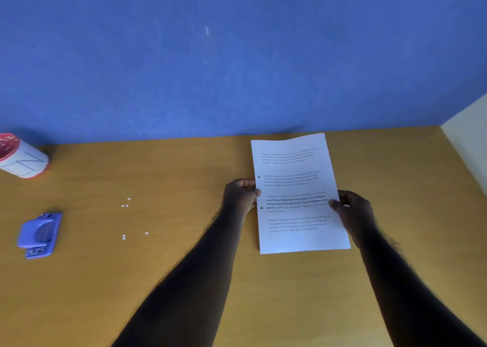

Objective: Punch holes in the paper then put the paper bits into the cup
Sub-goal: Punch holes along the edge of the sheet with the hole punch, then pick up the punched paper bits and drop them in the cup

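While paper bits [126, 205] dot the table [184, 267], both hands (left [241, 195], right [354, 209]) grip the paper [297, 191].

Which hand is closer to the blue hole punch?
Left. The left hand grips the paper's left edge, on the side toward the hole punch. The right hand grips the far edge, farther away.

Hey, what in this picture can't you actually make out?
- Cup, head view: cut off by the left edge; its contents are unclear.
- Paper: the print is too small and soft to read.
- Left hand and right hand: fingers behind the sheet are hidden.
- Punch: blurred, so details are lost.
- Bits on the table: too small for a sure count.
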{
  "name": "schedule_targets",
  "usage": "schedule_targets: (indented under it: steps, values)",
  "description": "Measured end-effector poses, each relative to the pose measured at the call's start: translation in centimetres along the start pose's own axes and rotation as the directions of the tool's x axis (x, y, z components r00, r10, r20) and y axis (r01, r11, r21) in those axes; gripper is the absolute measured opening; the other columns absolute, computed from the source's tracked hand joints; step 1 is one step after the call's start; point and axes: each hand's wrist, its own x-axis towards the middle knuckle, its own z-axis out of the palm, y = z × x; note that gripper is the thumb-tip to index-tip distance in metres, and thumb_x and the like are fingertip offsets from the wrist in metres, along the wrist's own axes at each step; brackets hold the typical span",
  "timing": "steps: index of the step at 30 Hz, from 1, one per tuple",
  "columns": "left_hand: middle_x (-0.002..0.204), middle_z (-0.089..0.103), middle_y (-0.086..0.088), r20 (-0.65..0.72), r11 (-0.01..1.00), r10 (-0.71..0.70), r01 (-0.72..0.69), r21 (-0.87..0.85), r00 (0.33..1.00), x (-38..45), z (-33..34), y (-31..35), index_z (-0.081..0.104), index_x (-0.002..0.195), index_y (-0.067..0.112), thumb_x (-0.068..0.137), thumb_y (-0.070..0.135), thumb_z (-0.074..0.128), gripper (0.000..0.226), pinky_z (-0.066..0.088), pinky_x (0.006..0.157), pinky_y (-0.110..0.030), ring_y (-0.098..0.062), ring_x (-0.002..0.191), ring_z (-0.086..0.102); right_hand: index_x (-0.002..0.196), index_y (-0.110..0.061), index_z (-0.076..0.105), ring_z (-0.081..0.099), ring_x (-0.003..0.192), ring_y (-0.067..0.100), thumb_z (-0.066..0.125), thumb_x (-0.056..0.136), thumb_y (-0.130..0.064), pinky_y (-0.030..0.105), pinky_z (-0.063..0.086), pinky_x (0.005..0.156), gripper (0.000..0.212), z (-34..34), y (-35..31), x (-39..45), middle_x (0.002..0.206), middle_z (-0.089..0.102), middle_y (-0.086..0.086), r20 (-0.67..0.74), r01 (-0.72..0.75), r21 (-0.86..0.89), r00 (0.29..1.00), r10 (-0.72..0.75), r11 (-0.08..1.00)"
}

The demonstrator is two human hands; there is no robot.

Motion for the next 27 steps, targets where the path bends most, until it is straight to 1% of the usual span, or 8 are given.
schedule_targets:
  steps: [5,8,11,14,16,19,23,27]
  values:
    - [0.089,0.076,0.001,-0.066,0.970,0.117,-0.100,0.220,0.991,0.7,1.6,-0.7,0.070,0.095,0.018,0.078,0.009,0.074,0.021,0.058,0.072,-0.031,-0.015,0.078,0.070,0.115,-0.019,0.067,0.063,0.079,0.022,0.066,0.087,-0.017,0.023,0.042,0.060,0.028,0.1,1.3,0.8,0.098,0.073,-0.001,-0.009,0.019,-0.185,1.000,-0.021,0.983]
    - [0.096,0.074,0.003,-0.060,0.914,0.203,-0.167,0.369,0.977,0.7,1.8,-0.9,0.069,0.104,0.018,0.079,0.011,0.072,0.026,0.051,0.067,-0.024,-0.013,0.082,0.067,0.123,-0.027,0.059,0.065,0.088,0.025,0.066,0.086,-0.019,0.032,0.049,0.073,0.039,0.5,1.5,0.7,0.108,0.074,0.000,-0.031,0.039,-0.273,0.998,-0.049,0.961]
    - [0.107,0.069,0.000,-0.028,0.811,0.273,-0.214,0.544,0.962,0.5,1.9,-0.7,0.063,0.116,0.020,0.080,0.012,0.070,0.037,0.054,0.077,-0.031,-0.020,0.095,0.066,0.138,-0.030,0.046,0.059,0.109,0.032,0.071,0.085,-0.022,0.046,0.054,0.087,0.059,0.9,1.5,0.3,0.125,0.061,0.007,-0.052,0.075,-0.484,0.992,-0.114,0.872]
    - [0.119,0.058,-0.002,0.026,0.674,0.295,-0.227,0.703,0.955,0.3,1.9,-0.6,0.056,0.128,0.029,0.087,0.018,0.065,0.043,0.056,0.084,-0.042,-0.024,0.106,0.060,0.135,-0.029,0.057,0.055,0.108,0.035,0.070,0.088,-0.021,0.045,0.050,0.083,0.050,1.0,1.6,-0.2,0.126,0.056,0.009,-0.029,0.161,-0.633,0.973,-0.231,0.758]
    - [0.127,0.055,0.000,0.048,0.595,0.312,-0.235,0.769,0.949,0.2,1.8,-0.8,0.057,0.130,0.031,0.092,0.022,0.062,0.040,0.054,0.087,-0.039,-0.023,0.114,0.055,0.127,-0.030,0.066,0.054,0.105,0.033,0.068,0.090,-0.021,0.042,0.047,0.080,0.038,0.9,1.6,-0.4,0.122,0.057,0.007,-0.011,0.187,-0.666,0.966,-0.260,0.722]
    - [0.133,0.052,0.000,0.095,0.495,0.349,-0.269,0.826,0.932,-0.1,1.8,-0.6,0.055,0.135,0.029,0.094,0.028,0.060,0.041,0.050,0.088,-0.038,-0.023,0.121,0.050,0.126,-0.031,0.066,0.054,0.104,0.033,0.066,0.091,-0.023,0.041,0.046,0.081,0.035,0.8,1.4,-0.6,0.120,0.056,0.007,0.012,0.191,-0.694,0.967,-0.254,0.694]
    - [0.130,0.054,-0.001,0.136,0.460,0.428,-0.346,0.818,0.893,-0.7,0.6,0.0,0.056,0.130,0.025,0.093,0.032,0.058,0.038,0.052,0.082,-0.038,-0.022,0.118,0.050,0.125,-0.026,0.065,0.053,0.110,0.038,0.066,0.091,-0.021,0.048,0.048,0.085,0.034,0.8,0.8,-0.9,0.127,0.055,0.010,-0.005,0.235,-0.665,0.948,-0.318,0.709]
    - [0.128,0.058,-0.001,0.065,0.454,0.499,-0.324,0.830,0.864,-0.8,-3.4,-0.1,0.059,0.126,0.024,0.093,0.030,0.056,0.034,0.052,0.086,-0.037,-0.022,0.115,0.053,0.120,-0.021,0.065,0.054,0.114,0.041,0.069,0.088,-0.017,0.052,0.049,0.090,0.033,2.0,-0.8,-1.8,0.126,0.058,0.014,-0.021,0.290,-0.579,0.929,-0.369,0.762]
